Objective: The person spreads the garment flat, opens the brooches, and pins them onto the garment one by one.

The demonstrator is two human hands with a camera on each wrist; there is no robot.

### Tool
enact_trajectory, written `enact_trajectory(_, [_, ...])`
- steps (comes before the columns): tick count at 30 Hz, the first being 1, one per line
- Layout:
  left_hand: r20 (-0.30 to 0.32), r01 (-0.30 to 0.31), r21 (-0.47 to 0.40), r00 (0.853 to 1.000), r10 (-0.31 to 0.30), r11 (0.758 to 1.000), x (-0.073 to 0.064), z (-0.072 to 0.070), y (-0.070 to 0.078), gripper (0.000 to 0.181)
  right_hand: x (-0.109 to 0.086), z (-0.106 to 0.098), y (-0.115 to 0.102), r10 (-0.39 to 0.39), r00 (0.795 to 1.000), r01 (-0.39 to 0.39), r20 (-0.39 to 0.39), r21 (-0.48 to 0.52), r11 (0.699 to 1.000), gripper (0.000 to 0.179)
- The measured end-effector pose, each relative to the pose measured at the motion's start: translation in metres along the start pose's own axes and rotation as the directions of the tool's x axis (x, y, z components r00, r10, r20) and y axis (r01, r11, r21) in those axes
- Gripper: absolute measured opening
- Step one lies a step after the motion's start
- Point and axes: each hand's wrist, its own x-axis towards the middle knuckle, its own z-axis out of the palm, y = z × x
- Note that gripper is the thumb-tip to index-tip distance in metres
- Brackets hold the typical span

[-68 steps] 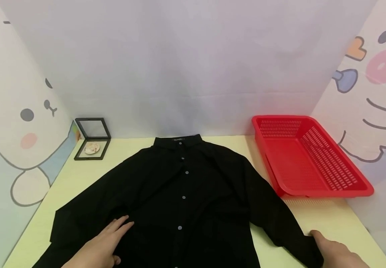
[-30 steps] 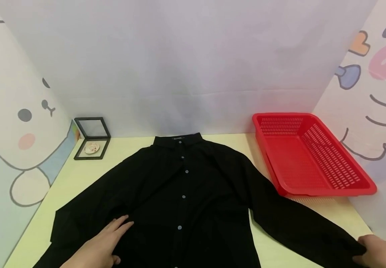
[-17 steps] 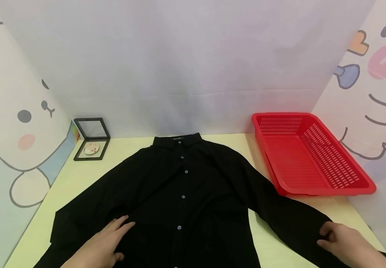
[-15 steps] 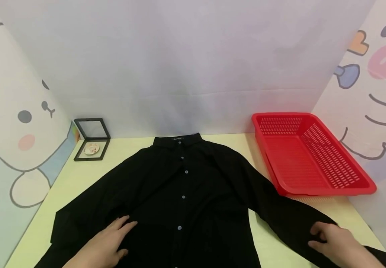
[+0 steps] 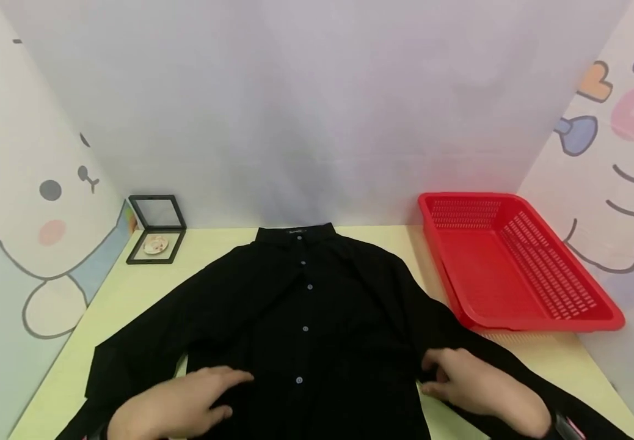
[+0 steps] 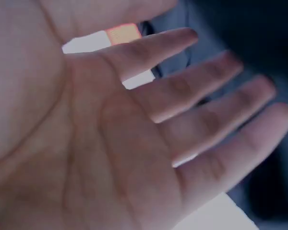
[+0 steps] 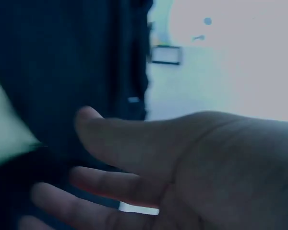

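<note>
A black button-up shirt [image 5: 350, 318] lies front up on the pale yellow table, collar toward the back wall. Its sleeve at right [image 5: 537, 384] stretches out toward the front right corner, while the sleeve at left [image 5: 124, 366] bends sharply at the table's left side. Over the lower left of the shirt front is my left hand [image 5: 179, 403]; the left wrist view shows its bare palm [image 6: 125, 124] with fingers spread and nearly straight. My right hand [image 5: 476, 385] is beside the shirt's right side seam, fingers loosely bent. Nothing shows between its thumb [image 7: 120, 141] and fingers.
A red plastic basket [image 5: 515, 324] stands at the back right, close to the sleeve. At the back left is an open black-framed display case [image 5: 156, 231] with a small pale round item in it. Cloth walls with cartoon animals enclose the table [image 5: 218, 238].
My right hand pulled the right sleeve outward by its cuff, let go and moved left to the shirt's side. The left hand has turned and shifted slightly right; table now shows at the left underarm.
</note>
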Motion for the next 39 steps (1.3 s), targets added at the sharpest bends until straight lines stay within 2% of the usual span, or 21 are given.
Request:
enact_trajectory(2, [-0.054,-0.046,0.040,0.997,0.048,0.998,0.000,-0.019,0.006,0.045,0.011,-0.013,-0.017,-0.084,0.995,0.082,-0.052,-0.040,0.996,0.032])
enact_trajectory(3, [-0.088,-0.060,0.069,0.994,0.066,0.996,0.002,-0.029,0.010,0.046,0.017,-0.019,-0.026,-0.140,0.986,0.134,-0.089,-0.065,0.989,0.032])
enact_trajectory(4, [-0.124,-0.070,0.104,0.989,0.083,0.992,0.004,-0.040,0.015,0.047,0.026,-0.025,-0.036,-0.188,0.974,0.178,-0.127,-0.083,0.980,0.031])
enact_trajectory(6, [-0.199,-0.081,0.164,0.973,0.113,0.983,0.012,-0.060,0.022,0.047,0.045,-0.034,-0.053,-0.286,0.937,0.264,-0.202,-0.131,0.956,0.030])
enact_trajectory(9, [-0.279,-0.089,0.215,0.949,0.149,0.973,0.033,-0.085,0.024,0.048,0.080,-0.046,-0.075,-0.349,0.899,0.312,-0.264,-0.173,0.934,0.028])
enact_trajectory(11, [-0.323,-0.081,0.212,0.935,0.148,0.974,0.053,-0.095,0.018,0.050,0.102,-0.050,-0.086,-0.338,0.901,0.299,-0.273,-0.175,0.938,0.029])
enact_trajectory(13, [-0.369,-0.036,0.187,0.923,0.104,0.982,0.075,-0.102,0.008,0.055,0.122,-0.052,-0.094,-0.313,0.911,0.277,-0.268,-0.165,0.947,0.032])
enact_trajectory(15, [-0.420,0.038,0.134,0.907,0.022,0.990,0.097,-0.106,-0.003,0.062,0.141,-0.053,-0.099,-0.284,0.922,0.255,-0.262,-0.138,0.957,0.036])
enact_trajectory(19, [-0.496,0.170,0.040,0.859,-0.128,0.985,0.131,-0.111,-0.025,0.066,0.176,-0.057,-0.102,-0.217,0.936,0.206,-0.278,-0.070,0.976,0.048])
enact_trajectory(22, [-0.507,0.201,-0.018,0.843,-0.182,0.979,0.156,-0.115,-0.039,0.066,0.199,-0.060,-0.098,-0.142,0.945,0.150,-0.296,0.004,0.989,0.058])
enact_trajectory(24, [-0.509,0.182,-0.044,0.842,-0.178,0.982,0.178,-0.118,-0.054,0.067,0.215,-0.062,-0.096,-0.089,0.951,0.111,-0.295,0.059,0.992,0.063])
enact_trajectory(26, [-0.544,0.155,-0.043,0.825,-0.153,0.987,0.218,-0.116,-0.091,0.072,0.227,-0.062,-0.093,-0.040,0.956,0.076,-0.290,0.115,0.990,0.064])
enact_trajectory(27, [-0.543,0.141,-0.054,0.827,-0.147,0.989,0.237,-0.116,-0.111,0.077,0.233,-0.061,-0.091,-0.021,0.960,0.060,-0.281,0.133,0.989,0.064])
enact_trajectory(29, [-0.582,0.128,-0.045,0.803,-0.130,0.991,0.282,-0.110,-0.158,0.085,0.243,-0.058,-0.090,0.008,0.961,0.034,-0.277,0.145,0.989,0.064])
enact_trajectory(31, [-0.626,0.121,-0.049,0.770,-0.125,0.991,0.324,-0.105,-0.201,0.086,0.252,-0.055,-0.090,0.032,0.961,0.012,-0.275,0.156,0.988,0.062])
enact_trajectory(32, [-0.607,0.116,-0.092,0.781,-0.148,0.989,0.331,-0.105,-0.208,0.081,0.256,-0.053,-0.090,0.042,0.964,0.002,-0.264,0.163,0.987,0.058])
enact_trajectory(33, [-0.604,0.082,-0.121,0.784,-0.139,0.989,0.336,-0.103,-0.213,0.077,0.260,-0.052,-0.089,0.053,0.966,-0.007,-0.253,0.177,0.984,0.055])
enact_trajectory(34, [-0.617,0.052,-0.144,0.776,-0.131,0.988,0.340,-0.102,-0.214,0.071,0.263,-0.051,-0.089,0.062,0.966,-0.014,-0.250,0.191,0.981,0.047])
enact_trajectory(36, [-0.579,0.016,-0.251,0.799,-0.163,0.968,0.327,-0.105,-0.196,0.060,0.269,-0.049,-0.088,0.067,0.968,-0.014,-0.241,0.216,0.976,0.027])
enact_trajectory(38, [-0.531,-0.007,-0.363,0.823,-0.200,0.932,0.308,-0.110,-0.172,0.051,0.273,-0.048,-0.088,0.056,0.973,0.005,-0.225,0.258,0.966,0.024])
enact_trajectory(39, [-0.558,-0.062,-0.370,0.813,-0.168,0.927,0.304,-0.110,-0.170,0.047,0.274,-0.048,-0.088,0.042,0.974,0.021,-0.223,0.273,0.962,0.030])
